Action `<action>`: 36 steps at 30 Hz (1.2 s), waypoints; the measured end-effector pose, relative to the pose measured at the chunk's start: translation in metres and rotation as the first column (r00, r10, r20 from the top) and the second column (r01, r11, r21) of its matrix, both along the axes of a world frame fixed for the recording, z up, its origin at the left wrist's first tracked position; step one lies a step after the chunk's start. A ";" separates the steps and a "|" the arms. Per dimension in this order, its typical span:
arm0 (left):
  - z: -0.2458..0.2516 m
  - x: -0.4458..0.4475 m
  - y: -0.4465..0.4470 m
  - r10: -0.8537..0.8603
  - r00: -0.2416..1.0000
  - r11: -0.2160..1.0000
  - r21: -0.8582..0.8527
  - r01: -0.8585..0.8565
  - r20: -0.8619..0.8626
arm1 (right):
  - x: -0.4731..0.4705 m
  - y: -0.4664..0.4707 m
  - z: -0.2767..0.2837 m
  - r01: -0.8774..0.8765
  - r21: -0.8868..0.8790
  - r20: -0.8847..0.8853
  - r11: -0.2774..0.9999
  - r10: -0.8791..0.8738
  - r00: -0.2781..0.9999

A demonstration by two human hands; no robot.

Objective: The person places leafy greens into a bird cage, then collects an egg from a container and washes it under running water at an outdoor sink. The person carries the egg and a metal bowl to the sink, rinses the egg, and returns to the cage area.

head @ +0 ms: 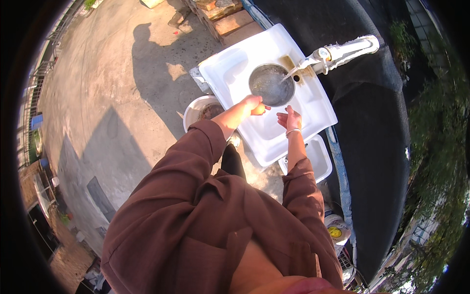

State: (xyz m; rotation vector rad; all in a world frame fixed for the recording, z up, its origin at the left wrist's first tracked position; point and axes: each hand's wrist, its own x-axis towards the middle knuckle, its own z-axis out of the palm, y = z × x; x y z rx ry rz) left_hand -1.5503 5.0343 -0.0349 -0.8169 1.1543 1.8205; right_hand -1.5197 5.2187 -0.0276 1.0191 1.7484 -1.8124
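A round metal bowl (272,85) is in the white ceramic sink (235,86), and water runs into it from the tap (318,55). At the bowl's near left rim is my left hand (254,105), its fingers curled around a small yellow-orange round thing (259,109); whether it also grips the rim cannot be told. Just below the bowl, over the basin, my right hand (290,118) has its fingers apart and nothing in them. A pale bracelet circles that wrist. Murky or splashing water hides the bowl's bottom.
Left of the sink stands a white bucket (190,114) with brownish contents. A white plastic tub (320,158) sits at its lower right. Bricks (235,22) are stacked beyond the sink. Black netting (371,139) hangs on the right. Concrete floor (99,73) extends left, with shadows across it.
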 end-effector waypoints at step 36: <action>-0.005 -0.001 0.001 -0.067 0.995 0.994 -0.092 0.060 -0.072 | -0.084 0.014 0.249 0.084 0.852 -0.492 0.517 0.734 0.468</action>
